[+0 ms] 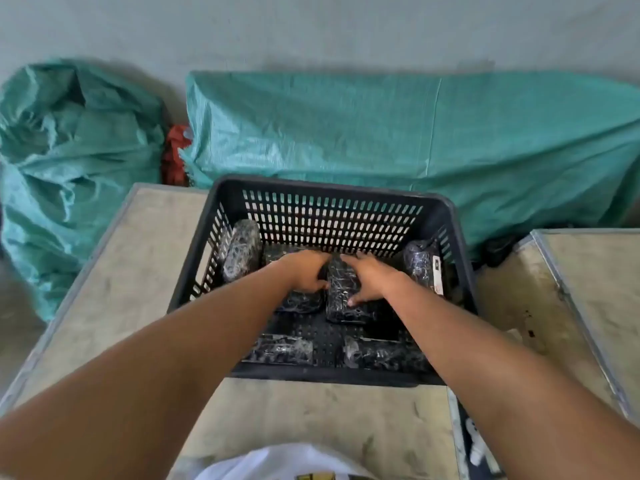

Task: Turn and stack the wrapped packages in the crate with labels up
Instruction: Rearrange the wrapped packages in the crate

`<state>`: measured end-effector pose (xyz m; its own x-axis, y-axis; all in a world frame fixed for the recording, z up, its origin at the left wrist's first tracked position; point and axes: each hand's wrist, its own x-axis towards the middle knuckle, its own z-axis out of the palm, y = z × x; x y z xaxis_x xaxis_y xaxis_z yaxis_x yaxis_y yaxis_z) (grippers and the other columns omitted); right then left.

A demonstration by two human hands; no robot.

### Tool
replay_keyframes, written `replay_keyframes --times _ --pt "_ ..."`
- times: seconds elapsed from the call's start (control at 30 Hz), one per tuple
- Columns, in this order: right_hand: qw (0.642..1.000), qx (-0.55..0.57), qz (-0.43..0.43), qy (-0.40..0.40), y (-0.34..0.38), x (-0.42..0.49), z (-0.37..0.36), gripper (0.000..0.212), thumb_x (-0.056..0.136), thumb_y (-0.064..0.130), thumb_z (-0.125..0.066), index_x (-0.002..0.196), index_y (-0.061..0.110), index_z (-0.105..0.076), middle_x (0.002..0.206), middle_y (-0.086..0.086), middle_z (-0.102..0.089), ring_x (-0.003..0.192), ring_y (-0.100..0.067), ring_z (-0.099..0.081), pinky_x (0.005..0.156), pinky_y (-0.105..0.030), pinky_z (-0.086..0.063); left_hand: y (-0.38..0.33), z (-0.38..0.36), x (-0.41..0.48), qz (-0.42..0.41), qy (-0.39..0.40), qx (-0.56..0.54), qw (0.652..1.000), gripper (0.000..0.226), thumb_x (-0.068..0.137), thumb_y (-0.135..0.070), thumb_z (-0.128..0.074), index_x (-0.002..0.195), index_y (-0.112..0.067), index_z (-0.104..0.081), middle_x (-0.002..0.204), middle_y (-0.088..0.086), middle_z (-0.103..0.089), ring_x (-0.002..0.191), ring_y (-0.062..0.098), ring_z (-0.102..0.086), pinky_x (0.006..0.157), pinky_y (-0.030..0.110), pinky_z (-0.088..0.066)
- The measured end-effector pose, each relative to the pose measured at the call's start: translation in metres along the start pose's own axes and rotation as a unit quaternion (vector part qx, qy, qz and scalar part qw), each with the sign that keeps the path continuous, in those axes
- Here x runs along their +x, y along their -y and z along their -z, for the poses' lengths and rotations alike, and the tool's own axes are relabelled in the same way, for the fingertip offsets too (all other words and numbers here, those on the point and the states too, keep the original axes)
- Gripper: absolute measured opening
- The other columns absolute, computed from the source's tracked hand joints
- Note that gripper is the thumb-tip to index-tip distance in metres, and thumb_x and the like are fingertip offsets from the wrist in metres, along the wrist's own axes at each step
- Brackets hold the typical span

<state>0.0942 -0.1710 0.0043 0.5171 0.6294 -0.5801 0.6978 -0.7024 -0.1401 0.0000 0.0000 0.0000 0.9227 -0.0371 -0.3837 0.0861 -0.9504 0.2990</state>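
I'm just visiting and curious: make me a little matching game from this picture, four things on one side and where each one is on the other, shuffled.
Things:
1. package with the white label
2. package between the two hands
3. red cloth
4. crate

Places:
A. on the worn table top
B. wedged between the two green sacks
C. middle of the crate
D. leaning at the crate's right wall

Pairs: 1-D, 2-C, 3-B, 4-A
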Motion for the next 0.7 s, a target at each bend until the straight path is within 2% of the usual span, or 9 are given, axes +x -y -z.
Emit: replay_keyframes --times 0.07,0.17,0.27,0.33,0.4,0.5,0.57,0.63,0.7 --pt "0.998 -0.042 -0.009 0.050 -0.001 0.004 -0.013 0.132 0.075 0.047 -0.088 0.165 0.018 0.004 0.171 -0.020 0.006 0.156 -0.044 -0.001 0.124 -0.056 -0.018 0.002 -0.013 0.007 0.014 0.053 0.029 0.998 0.090 0.093 -0.045 -0.066 0.163 -0.016 -0.016 0.167 0.016 -0.019 0.151 0.036 -0.022 0.120 0.051 -0.027" --pt "0.991 -0.110 -0.020 0.070 -0.003 0.006 -0.047 0.146 0.071 0.050 -0.089 0.161 0.010 0.019 0.164 -0.024 0.028 0.152 -0.048 0.018 0.124 -0.060 -0.006 0.010 -0.039 0.012 0.044 0.124 0.080 0.988 0.101 0.094 -0.048 -0.063 0.163 -0.020 0.004 0.169 0.014 0.011 0.154 0.037 0.008 0.122 0.056 -0.010" --pt "0.988 -0.146 -0.031 0.038 -0.011 0.007 -0.070 0.154 0.067 0.044 -0.093 0.158 0.012 0.027 0.160 -0.023 0.036 0.150 -0.046 0.024 0.124 -0.059 -0.003 0.015 -0.057 0.014 0.051 0.153 0.104 0.981 0.104 0.095 -0.043 -0.064 0.161 -0.019 0.012 0.166 0.013 0.024 0.152 0.039 0.019 0.121 0.060 -0.007" --pt "0.990 -0.133 -0.035 0.020 -0.014 0.009 -0.074 0.144 0.075 0.025 -0.091 0.158 0.014 0.027 0.161 -0.022 0.035 0.151 -0.044 0.024 0.124 -0.059 -0.003 0.018 -0.066 0.012 0.048 0.144 0.103 0.983 0.106 0.094 -0.029 -0.067 0.160 -0.019 0.015 0.164 0.013 0.028 0.150 0.038 0.023 0.121 0.060 -0.004" --pt "0.993 -0.116 -0.029 0.007 -0.010 0.012 -0.073 0.129 0.082 0.001 -0.080 0.159 0.013 0.023 0.163 -0.026 0.030 0.151 -0.047 0.021 0.124 -0.060 -0.004 0.021 -0.071 0.007 0.045 0.121 0.092 0.987 0.108 0.091 -0.012 -0.066 0.160 -0.021 0.017 0.164 0.012 0.029 0.149 0.036 0.025 0.121 0.057 0.001" --pt "0.999 -0.040 -0.024 0.017 -0.008 0.014 -0.064 0.120 0.082 -0.014 -0.070 0.163 0.021 0.011 0.165 -0.019 0.024 0.150 -0.048 0.020 0.124 -0.057 -0.006 0.026 -0.075 0.005 0.032 0.096 0.068 0.993 0.106 0.092 -0.012 -0.065 0.160 -0.023 0.015 0.164 0.011 0.028 0.149 0.034 0.025 0.120 0.053 0.003" --pt "0.999 0.039 -0.022 0.015 -0.013 0.012 -0.050 0.110 0.082 -0.013 -0.071 0.163 0.030 -0.012 0.169 -0.012 0.008 0.153 -0.045 0.007 0.125 -0.054 -0.014 0.028 -0.075 0.004 0.020 0.082 0.043 0.996 0.105 0.093 -0.027 -0.068 0.161 -0.020 0.012 0.165 0.010 0.025 0.151 0.034 0.022 0.120 0.053 0.004" --pt "0.995 0.104 0.003 -0.002 -0.021 0.005 -0.031 0.096 0.078 -0.002 -0.081 0.156 0.034 -0.039 0.168 -0.011 -0.023 0.150 -0.039 -0.031 0.121 -0.044 -0.032 0.030 -0.073 0.001 0.012 0.065 -0.008 0.998 0.111 0.091 -0.039 -0.070 0.161 -0.018 0.014 0.167 0.008 0.018 0.152 0.032 0.020 0.120 0.051 0.006" --pt "0.987 0.155 0.022 -0.032 -0.026 -0.004 -0.012 0.087 0.072 0.006 -0.089 0.146 0.037 -0.055 0.157 -0.005 -0.048 0.119 -0.026 -0.065 0.103 -0.037 -0.052 0.028 -0.070 -0.003 0.016 0.045 -0.071 0.996 0.121 0.088 -0.043 -0.073 0.158 -0.021 0.023 0.169 0.010 0.007 0.152 0.028 0.016 0.121 0.052 0.006"
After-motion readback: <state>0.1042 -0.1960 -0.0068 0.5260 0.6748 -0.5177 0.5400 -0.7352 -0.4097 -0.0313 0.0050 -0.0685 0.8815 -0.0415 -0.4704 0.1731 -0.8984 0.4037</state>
